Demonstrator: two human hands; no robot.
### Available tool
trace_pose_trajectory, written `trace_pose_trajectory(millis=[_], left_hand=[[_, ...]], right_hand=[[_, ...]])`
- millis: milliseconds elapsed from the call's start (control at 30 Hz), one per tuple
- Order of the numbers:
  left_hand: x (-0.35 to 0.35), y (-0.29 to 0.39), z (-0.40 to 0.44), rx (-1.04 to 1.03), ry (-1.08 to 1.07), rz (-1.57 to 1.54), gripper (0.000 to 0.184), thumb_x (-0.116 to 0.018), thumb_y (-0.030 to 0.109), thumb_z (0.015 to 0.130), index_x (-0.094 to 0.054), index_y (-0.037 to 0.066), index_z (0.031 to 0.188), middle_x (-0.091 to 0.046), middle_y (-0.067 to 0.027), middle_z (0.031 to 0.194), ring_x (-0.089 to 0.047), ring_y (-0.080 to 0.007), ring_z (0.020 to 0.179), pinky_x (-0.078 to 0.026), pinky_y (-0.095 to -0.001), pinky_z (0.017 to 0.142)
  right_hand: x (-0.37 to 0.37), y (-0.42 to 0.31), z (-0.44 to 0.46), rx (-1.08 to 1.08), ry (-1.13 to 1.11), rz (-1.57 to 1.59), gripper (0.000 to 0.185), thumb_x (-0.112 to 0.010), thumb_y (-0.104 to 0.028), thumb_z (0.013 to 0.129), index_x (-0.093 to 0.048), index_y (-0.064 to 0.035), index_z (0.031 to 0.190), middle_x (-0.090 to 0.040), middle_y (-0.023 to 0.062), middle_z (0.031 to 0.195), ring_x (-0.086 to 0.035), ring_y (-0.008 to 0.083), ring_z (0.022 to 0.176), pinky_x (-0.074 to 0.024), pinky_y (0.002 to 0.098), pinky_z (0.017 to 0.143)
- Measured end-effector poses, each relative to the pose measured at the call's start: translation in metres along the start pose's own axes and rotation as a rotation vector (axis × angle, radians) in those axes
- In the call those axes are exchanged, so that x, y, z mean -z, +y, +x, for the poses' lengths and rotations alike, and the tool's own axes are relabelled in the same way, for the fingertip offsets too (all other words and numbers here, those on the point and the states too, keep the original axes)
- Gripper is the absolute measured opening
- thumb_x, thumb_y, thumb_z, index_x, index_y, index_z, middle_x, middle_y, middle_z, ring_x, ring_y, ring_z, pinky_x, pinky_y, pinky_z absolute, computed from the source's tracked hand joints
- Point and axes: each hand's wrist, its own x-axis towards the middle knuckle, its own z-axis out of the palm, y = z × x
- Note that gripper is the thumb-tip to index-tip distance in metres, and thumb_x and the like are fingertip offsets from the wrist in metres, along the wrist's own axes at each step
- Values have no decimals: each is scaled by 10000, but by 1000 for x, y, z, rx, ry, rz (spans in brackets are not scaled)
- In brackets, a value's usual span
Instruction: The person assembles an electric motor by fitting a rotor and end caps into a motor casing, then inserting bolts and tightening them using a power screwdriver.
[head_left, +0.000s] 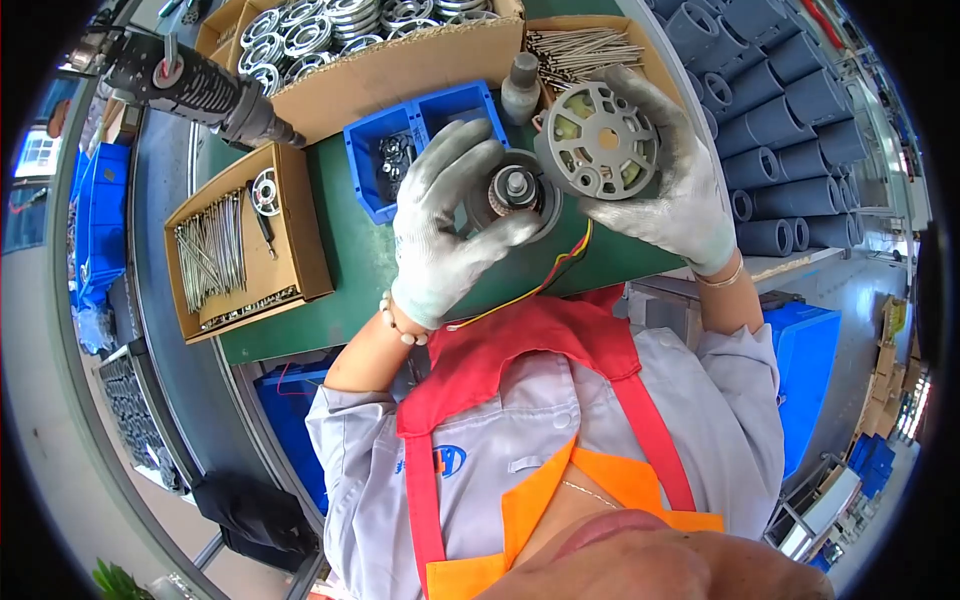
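slotted cover (603, 152) in grip of right hand (690, 180), housing (550, 207) in grip of left hand (437, 205)

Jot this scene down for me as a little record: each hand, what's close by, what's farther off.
Left hand: gloved, fingers around a grey cylinder with a shaft inside
Right hand: gloved, holding a round metal cover with cut-out slots
Contact between cylinder and cover: cannot tell
Wires: red, yellow, black
Nearby: blue bin with small metal parts
Farther right: stacked grey tubes
Upper left: power tool
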Motion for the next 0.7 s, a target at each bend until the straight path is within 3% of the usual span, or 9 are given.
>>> trace_pose_trajectory(millis=[33,167,467,500,567,600,633,667,700], left_hand=[[-1,-2,3,5,-10,-44,636,-859,346,657,-669,39,1181,-583,-174,1323,-522,-372,1259,-403,-461,1056],[5,-3,8,-55,-32,-26,556,-846,325,668,-705,76,1145,-605,-156,1291,-539,-364,1236,-418,-458,1035],[13,4,12,44,-130,-12,417,-810,279,717,-733,67,1068,-623,-177,1250,-590,-379,1148,-451,-447,984],[15,0,11,70,-205,-61,551,-825,320,696,-687,51,1156,-580,-194,1309,-561,-378,1196,-428,-448,1018],[16,-2,11,100,-277,-108,686,-840,361,675,-641,36,1245,-538,-211,1367,-532,-378,1245,-405,-448,1051],[14,-2,11,151,-228,-277,894,-860,437,637,-523,10,1347,-464,-220,1431,-477,-365,1303,-364,-448,1089],[12,-1,10,202,-179,-447,1108,-880,514,599,-405,-15,1448,-391,-229,1494,-421,-352,1361,-324,-448,1126],[11,-1,9,208,-182,-444,1108,-880,514,599,-405,-15,1448,-391,-229,1494,-421,-352,1361,-324,-448,1126],[11,-2,8,213,-167,-508,1268,-881,584,547,-292,-35,1483,-326,-226,1528,-369,-339,1393,-286,-447,1147]], right_hand=[[-6,0,5,47,62,10,879,-878,-270,646,-471,-1,1378,-581,156,1327,-574,278,1228,-452,387,1046],[-4,-6,17,167,-4,-155,830,-843,-302,629,-517,-36,1344,-572,154,1346,-552,373,1224,-426,449,1043],[4,-16,24,228,-85,-390,805,-836,-184,594,-533,-63,1330,-567,146,1346,-551,333,1234,-429,440,1045],[2,-14,23,227,-86,-388,805,-836,-184,594,-533,-63,1330,-567,146,1346,-551,333,1234,-429,440,1045],[-4,-8,22,112,-1,116,811,-852,-97,595,-520,-35,1332,-567,145,1339,-559,278,1238,-442,404,1046],[-4,-5,24,112,-6,119,811,-852,-97,595,-520,-35,1332,-567,145,1339,-559,278,1238,-442,404,1046],[-3,-2,26,130,-93,260,910,-893,-117,572,-470,-27,1373,-512,202,1382,-538,299,1263,-445,418,1050],[-4,1,26,147,-175,401,1012,-934,-137,550,-420,-18,1414,-456,259,1425,-516,320,1288,-449,432,1055],[-8,-6,33,100,-276,393,1026,-937,-146,546,-411,0,1415,-455,265,1423,-493,336,1309,-424,445,1078]])
